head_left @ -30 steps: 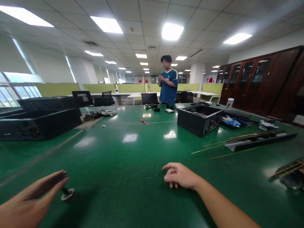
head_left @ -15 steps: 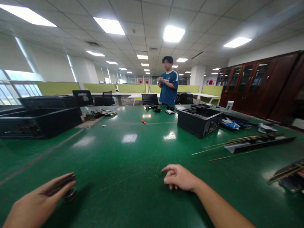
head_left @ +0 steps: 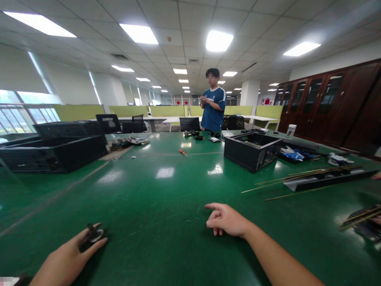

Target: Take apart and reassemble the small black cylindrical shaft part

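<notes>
Moved: left hand [head_left: 64, 260] drawn back toward near desk edge, fingers now down on small round black-and-silver metal part [head_left: 95, 234].
Left hand: fingertips over and beside part, likely steadying it flat; pinched or merely touched, cannot tell.
Right hand [head_left: 228, 220]: empty, loosely curled, resting on glossy green desk [head_left: 154, 190].
Part: near-left desk corner, well apart from right hand.

Open black computer case [head_left: 251, 151], orange screwdriver [head_left: 182, 152], person in blue shirt [head_left: 212, 107], wooden cabinets [head_left: 327, 103]
</notes>
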Demonstrator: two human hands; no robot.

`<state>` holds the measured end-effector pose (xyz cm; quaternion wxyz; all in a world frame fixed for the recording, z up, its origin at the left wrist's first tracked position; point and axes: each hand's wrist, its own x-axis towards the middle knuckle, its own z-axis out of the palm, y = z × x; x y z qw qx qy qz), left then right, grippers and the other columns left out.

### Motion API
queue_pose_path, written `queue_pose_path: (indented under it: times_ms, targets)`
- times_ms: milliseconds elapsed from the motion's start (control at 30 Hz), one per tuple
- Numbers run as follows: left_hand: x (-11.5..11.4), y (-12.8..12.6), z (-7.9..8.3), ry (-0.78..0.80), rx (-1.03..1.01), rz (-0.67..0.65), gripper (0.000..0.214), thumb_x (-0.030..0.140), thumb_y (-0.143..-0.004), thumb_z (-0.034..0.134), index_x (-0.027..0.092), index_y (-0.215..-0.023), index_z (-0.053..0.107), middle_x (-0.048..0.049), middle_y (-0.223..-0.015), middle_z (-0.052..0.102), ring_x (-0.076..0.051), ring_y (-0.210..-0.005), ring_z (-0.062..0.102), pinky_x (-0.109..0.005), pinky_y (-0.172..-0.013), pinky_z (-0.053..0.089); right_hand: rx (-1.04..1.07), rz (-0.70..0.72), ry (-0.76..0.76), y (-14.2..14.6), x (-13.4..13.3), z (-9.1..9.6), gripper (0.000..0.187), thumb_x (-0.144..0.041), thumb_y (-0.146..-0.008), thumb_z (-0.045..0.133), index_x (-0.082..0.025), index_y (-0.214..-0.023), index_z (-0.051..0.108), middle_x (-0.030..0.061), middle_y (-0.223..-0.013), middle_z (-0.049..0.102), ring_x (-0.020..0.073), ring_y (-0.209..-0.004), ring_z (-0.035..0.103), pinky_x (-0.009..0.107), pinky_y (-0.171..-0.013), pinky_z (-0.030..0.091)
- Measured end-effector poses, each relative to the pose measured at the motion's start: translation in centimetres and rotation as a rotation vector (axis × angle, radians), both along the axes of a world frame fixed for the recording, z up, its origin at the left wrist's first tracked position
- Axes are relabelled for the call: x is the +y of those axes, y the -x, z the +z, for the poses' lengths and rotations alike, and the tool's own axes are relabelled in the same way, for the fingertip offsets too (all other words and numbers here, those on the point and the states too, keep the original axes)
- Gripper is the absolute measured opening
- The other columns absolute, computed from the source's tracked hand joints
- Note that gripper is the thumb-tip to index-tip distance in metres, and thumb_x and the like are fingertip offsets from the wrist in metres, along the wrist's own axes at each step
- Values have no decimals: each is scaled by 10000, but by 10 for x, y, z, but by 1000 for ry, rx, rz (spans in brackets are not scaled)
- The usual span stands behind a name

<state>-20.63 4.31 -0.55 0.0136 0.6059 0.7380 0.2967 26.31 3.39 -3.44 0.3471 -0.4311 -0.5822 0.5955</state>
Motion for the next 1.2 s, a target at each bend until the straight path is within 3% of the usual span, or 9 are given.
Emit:
queue_pose_path:
  times_ms: [133, 200, 333, 433, 600, 700, 867, 1033, 1200]
  targets:
    - [-6, -62, 24, 54, -91, -185, 523, 469, -760, 645, 210, -1213, 614, -38, -976, 808, -313, -966, 752, -412, -878, 555, 37, -4, -10, -1, -1, 1, 861, -248, -740, 750, -124, -1481, 329, -6, -816, 675, 116, -544, 616, 224, -486, 450]
    - [-7, -104, 32, 98, -186, -352, 475, 444, -743, 671, 193, -1144, 633, -71, -1003, 799, -299, -974, 747, -404, -894, 553, 48, -6, -39, -1, -2, 3, 861, -259, -744, 748, -143, -1479, 316, -7, -833, 667, 114, -545, 613, 229, -497, 460]
    - [-10, -185, 27, 150, -324, -634, 270, 330, -708, 713, 198, -943, 689, -53, -933, 793, -265, -906, 745, -362, -841, 572, -68, -40, -266, 2, -10, 8, 774, -254, -713, 791, -203, -1397, 431, 21, -973, 656, 101, -615, 607, 226, -553, 463]
    - [-15, -219, 16, 150, -327, -695, 241, 253, -716, 717, 212, -954, 722, -35, -937, 789, -248, -910, 734, -343, -837, 565, -199, -79, -446, 9, -18, 11, 777, -230, -690, 809, -246, -1385, 462, 48, -1119, 638, 116, -698, 612, 239, -605, 482]
    - [-26, -214, 5, -47, -204, -787, 302, 222, -767, 724, 265, -1066, 731, -31, -1000, 768, -222, -918, 721, -331, -851, 556, -319, -83, -593, 23, -31, 14, 736, -248, -692, 805, -261, -1366, 510, 44, -1140, 656, 167, -806, 629, 275, -692, 504]
    - [-29, -202, 1, -145, -152, -884, 331, 179, -798, 706, 286, -1112, 715, -21, -1001, 756, -188, -903, 724, -280, -825, 563, -375, -86, -614, 29, -35, 15, 615, -276, -702, 803, -244, -1280, 594, 26, -996, 687, 179, -780, 634, 292, -710, 496]
    - [-32, -204, -3, -184, -119, -890, 421, 133, -738, 756, 275, -1128, 687, -10, -964, 769, -181, -863, 736, -270, -804, 575, -426, -98, -674, 34, -37, 17, 408, -278, -739, 775, -228, -1133, 680, 23, -932, 692, 190, -809, 644, 294, -740, 482]
    - [-37, -213, -1, -169, -139, -905, 292, 121, -739, 744, 253, -995, 696, -6, -901, 765, -180, -828, 733, -272, -775, 581, -437, -71, -725, 35, -39, 19, 262, -247, -797, 722, -214, -1057, 715, 34, -917, 701, 193, -838, 658, 286, -771, 480]
    - [-39, -213, -1, -181, -146, -935, 314, 94, -738, 742, 243, -1011, 693, -17, -924, 765, -180, -852, 732, -285, -799, 584, -430, -42, -740, 36, -40, 17, 134, -229, -845, 683, -205, -968, 731, 35, -883, 711, 185, -819, 660, 276, -764, 476]
